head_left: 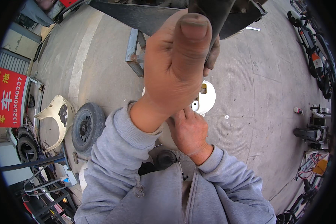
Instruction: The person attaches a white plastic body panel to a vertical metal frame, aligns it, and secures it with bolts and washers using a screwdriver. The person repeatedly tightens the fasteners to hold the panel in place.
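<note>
Close in front of me, my left hand (179, 61) is closed round a thick black tube (212, 11), its thumb lying along the near side. The tube comes down from the top edge, beside a dark vehicle panel (130, 13). Below and behind the left wrist, my right hand (190, 132) shows its back, with the fingers bent and pressed together. The left hand and wrist partly cover its fingertips, so what they hold cannot be made out. Just beyond them is a white plastic part (209, 99) with cutouts, also partly hidden.
A metal stand (133, 48) is under the dark panel. On the left lie a wheel with a tyre (86, 128), a cream plastic fairing (58, 123) and a hammer (76, 157), near a red sign (9, 99). Scooters (317, 63) line the right side.
</note>
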`<act>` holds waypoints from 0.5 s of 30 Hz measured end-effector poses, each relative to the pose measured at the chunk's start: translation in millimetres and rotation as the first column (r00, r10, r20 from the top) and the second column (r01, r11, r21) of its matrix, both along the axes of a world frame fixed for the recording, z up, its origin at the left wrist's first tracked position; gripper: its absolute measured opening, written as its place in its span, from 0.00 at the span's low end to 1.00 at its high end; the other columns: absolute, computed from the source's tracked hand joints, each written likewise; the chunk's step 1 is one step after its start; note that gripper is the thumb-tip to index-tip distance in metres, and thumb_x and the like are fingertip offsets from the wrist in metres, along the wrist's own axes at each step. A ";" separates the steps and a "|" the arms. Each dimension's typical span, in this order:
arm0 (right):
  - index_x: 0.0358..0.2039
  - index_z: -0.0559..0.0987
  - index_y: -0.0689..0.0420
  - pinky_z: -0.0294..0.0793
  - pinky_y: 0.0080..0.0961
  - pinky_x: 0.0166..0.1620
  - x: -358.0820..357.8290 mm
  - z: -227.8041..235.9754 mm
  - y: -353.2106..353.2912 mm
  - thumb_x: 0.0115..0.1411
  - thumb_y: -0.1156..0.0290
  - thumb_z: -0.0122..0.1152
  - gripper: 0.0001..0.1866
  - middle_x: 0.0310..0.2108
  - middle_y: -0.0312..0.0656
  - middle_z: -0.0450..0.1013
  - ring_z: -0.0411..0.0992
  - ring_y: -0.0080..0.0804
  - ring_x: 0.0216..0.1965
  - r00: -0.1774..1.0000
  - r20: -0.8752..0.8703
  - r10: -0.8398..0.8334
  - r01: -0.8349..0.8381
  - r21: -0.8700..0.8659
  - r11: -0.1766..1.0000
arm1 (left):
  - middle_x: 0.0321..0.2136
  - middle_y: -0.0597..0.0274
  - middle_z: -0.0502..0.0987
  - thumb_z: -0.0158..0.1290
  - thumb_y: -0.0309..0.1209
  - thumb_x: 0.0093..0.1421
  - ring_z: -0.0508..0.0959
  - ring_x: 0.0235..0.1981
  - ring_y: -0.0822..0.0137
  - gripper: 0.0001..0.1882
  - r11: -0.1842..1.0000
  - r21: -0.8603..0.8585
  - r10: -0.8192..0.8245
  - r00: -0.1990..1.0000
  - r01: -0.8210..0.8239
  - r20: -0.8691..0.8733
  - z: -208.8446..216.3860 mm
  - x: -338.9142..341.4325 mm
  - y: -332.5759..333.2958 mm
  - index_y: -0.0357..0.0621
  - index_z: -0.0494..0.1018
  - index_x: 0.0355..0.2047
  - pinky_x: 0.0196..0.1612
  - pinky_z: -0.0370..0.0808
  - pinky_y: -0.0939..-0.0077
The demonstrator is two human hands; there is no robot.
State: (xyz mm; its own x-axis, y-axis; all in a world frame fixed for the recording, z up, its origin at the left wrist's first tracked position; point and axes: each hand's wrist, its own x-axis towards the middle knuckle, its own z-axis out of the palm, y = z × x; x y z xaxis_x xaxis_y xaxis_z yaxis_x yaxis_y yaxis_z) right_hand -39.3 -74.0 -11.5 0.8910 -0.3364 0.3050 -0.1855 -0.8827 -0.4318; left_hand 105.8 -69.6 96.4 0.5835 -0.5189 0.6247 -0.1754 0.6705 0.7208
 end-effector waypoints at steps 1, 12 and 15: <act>0.34 0.74 0.54 0.72 0.35 0.29 0.2 0.4 0.3 0.54 0.58 0.71 0.17 0.29 0.39 0.70 0.75 0.37 0.25 1.000 -0.002 -0.006 0.006 0.001 1.000 | 0.18 0.71 0.69 0.49 0.53 0.72 0.66 0.17 0.83 0.24 1.000 0.001 -0.001 1.000 0.001 -0.002 1.1 -0.3 -0.3 0.42 0.70 0.35 0.21 0.61 0.87; 0.38 0.75 0.55 0.74 0.36 0.30 -2.8 -3.5 0.1 0.55 0.60 0.72 0.18 0.31 0.40 0.72 0.76 0.40 0.28 1.000 0.014 -0.008 0.008 0.044 0.999 | 0.20 0.65 0.70 0.31 0.80 0.56 0.68 0.21 0.74 0.49 0.918 0.333 0.179 0.974 -0.217 0.141 16.3 -2.1 6.1 0.41 0.69 0.36 0.26 0.66 0.80; 0.43 0.76 0.56 0.76 0.34 0.31 -6.3 1.5 0.8 0.55 0.61 0.73 0.20 0.35 0.41 0.74 0.77 0.41 0.30 1.000 0.020 0.019 -0.021 0.083 0.996 | 0.22 0.67 0.70 0.35 0.74 0.61 0.68 0.23 0.76 0.43 0.927 0.346 0.127 0.989 -0.146 0.078 18.6 -1.3 7.9 0.40 0.71 0.38 0.28 0.65 0.81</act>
State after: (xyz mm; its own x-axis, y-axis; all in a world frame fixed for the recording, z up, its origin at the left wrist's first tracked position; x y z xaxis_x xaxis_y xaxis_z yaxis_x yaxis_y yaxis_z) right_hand -45.7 -73.2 -10.0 0.8919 -0.3436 0.2940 -0.1593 -0.8472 -0.5069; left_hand 104.4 -61.7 115.0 0.6353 -0.6274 0.4504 -0.2921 0.3447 0.8921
